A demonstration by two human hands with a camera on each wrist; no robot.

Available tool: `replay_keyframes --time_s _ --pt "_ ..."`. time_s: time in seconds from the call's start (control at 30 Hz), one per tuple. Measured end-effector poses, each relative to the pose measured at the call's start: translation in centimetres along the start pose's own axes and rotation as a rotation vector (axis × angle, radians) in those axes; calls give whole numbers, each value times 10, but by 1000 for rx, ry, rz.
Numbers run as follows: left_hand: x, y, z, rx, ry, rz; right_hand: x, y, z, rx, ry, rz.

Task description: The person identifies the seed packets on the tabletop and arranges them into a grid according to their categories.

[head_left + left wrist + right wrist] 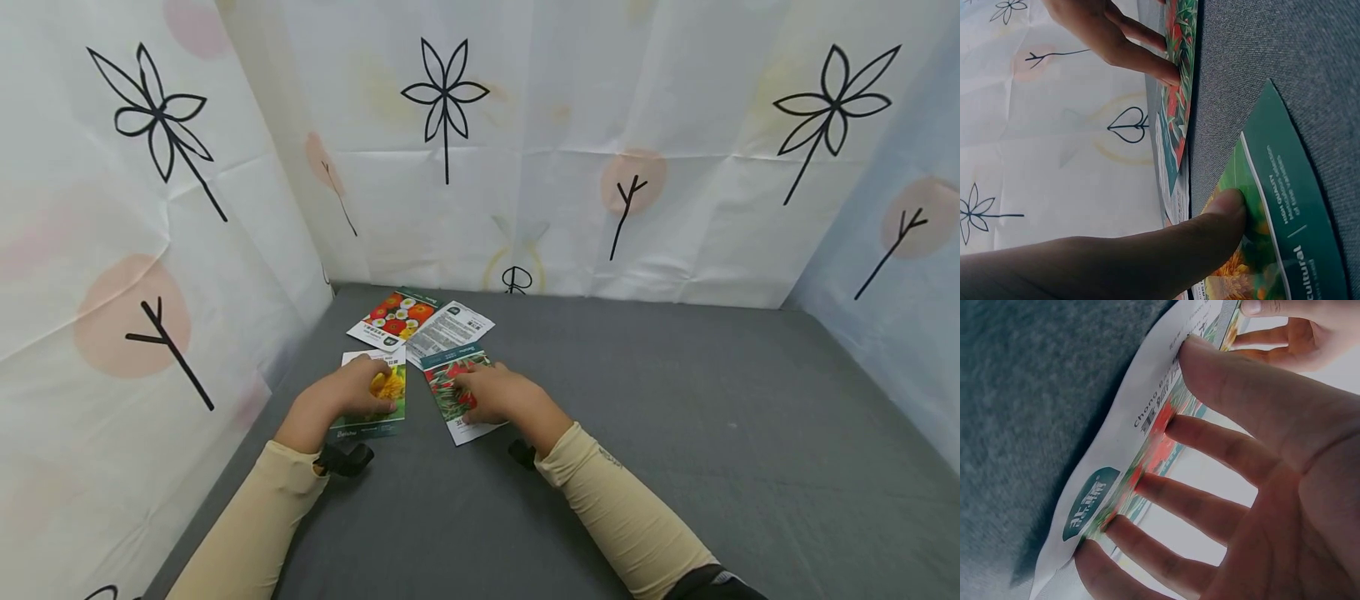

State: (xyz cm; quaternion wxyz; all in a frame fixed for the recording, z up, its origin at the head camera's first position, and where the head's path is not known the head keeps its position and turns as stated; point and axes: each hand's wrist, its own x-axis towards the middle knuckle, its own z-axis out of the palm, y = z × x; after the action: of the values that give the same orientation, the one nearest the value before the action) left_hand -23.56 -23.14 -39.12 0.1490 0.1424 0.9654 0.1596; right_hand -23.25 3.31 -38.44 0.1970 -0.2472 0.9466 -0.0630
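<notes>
My left hand [348, 393] rests on a seed packet with yellow flowers [390, 385]. In the left wrist view its thumb presses the printed front beside the dark green band. To the right, my right hand [501, 396] touches a seed packet with red peppers or blooms [442, 385], which lies at a slant. The right wrist view shows that hand's fingers [1197, 503] spread, with the tips on the packet's face and the thumb near its white end [1116, 434]. The palm stays off the packet.
Behind the hands lie a packet with orange, red and white flowers [397, 317] and a packet with its printed text side up [453, 327], their edges overlapping. The grey table [675, 417] stretches to the right. White patterned cloth [555, 108] walls the back and sides.
</notes>
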Motion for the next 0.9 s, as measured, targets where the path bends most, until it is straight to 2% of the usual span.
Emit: replay_keyframes --time_s 0.37,0.9 --pt "0 1 0 8 15 19 -5 8 2 -14 12 20" --pt "1 0 0 24 21 40 -23 28 0 15 14 54"
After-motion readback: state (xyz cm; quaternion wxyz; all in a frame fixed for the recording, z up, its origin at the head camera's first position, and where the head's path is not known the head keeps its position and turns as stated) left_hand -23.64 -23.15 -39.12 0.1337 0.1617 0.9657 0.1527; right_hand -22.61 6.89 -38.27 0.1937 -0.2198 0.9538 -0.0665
